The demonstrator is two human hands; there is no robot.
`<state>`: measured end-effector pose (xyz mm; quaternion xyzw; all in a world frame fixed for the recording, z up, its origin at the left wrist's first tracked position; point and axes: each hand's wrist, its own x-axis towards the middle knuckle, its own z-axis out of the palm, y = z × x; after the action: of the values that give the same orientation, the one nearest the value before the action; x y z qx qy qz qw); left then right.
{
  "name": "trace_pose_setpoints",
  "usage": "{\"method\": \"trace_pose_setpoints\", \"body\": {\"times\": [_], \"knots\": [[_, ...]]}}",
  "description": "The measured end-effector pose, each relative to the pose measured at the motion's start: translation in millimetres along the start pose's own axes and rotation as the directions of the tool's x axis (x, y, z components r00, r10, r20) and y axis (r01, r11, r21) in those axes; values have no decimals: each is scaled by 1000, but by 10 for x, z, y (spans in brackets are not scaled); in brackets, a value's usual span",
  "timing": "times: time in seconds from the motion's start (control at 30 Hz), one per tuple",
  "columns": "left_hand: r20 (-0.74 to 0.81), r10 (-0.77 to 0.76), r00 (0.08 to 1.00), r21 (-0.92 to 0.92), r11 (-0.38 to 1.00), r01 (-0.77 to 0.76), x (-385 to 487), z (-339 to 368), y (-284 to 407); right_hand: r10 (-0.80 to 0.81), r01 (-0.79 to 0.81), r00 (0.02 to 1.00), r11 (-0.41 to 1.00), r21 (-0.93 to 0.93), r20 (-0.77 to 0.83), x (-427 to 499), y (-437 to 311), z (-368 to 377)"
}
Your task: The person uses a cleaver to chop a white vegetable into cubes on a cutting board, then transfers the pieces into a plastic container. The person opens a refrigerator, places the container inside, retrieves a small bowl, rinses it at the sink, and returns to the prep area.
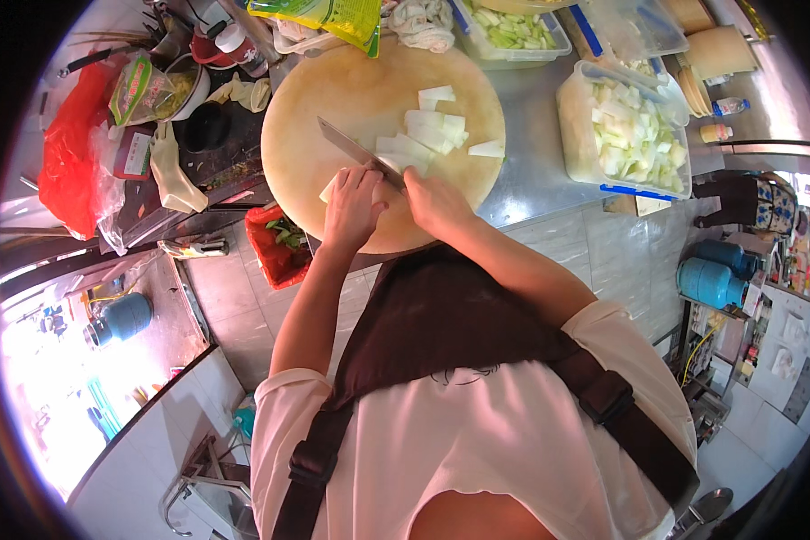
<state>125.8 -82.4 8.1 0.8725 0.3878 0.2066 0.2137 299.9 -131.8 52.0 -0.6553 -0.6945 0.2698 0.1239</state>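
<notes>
My right hand grips a kitchen knife, its broad steel blade slanting up and left over a round chopping board. Under the fingers of my left hand is a piece of pale vegetable, mostly covered by the hand. Those fingertips lie close beside the blade. Flat white-green slices lie just right of the knife. More slices are spread further up the board, and a single slice rests near its right rim. The knife's handle is hidden in my right hand.
To the right, a clear plastic container holds cut pale vegetable pieces. Another tub with green pieces stands behind the board. Left are a red plastic bag, a rubber glove and a black bowl. A red-lined bin stands below.
</notes>
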Motion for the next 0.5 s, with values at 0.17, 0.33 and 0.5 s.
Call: {"method": "trace_pose_setpoints", "body": {"times": [0.17,0.33,0.5], "knots": [[64,-67,996,-20,997,69,-24,-34,-14,15,-15,1000,997,-76,-1,-21,-55,-40],[94,-49,994,93,995,40,-92,-120,-17,37,-37,999,999,-21,-19,-14,-92,29],[77,-43,996,185,982,28,-86,-133,-35,90,-90,996,995,-31,10,-22,-119,126]]}}
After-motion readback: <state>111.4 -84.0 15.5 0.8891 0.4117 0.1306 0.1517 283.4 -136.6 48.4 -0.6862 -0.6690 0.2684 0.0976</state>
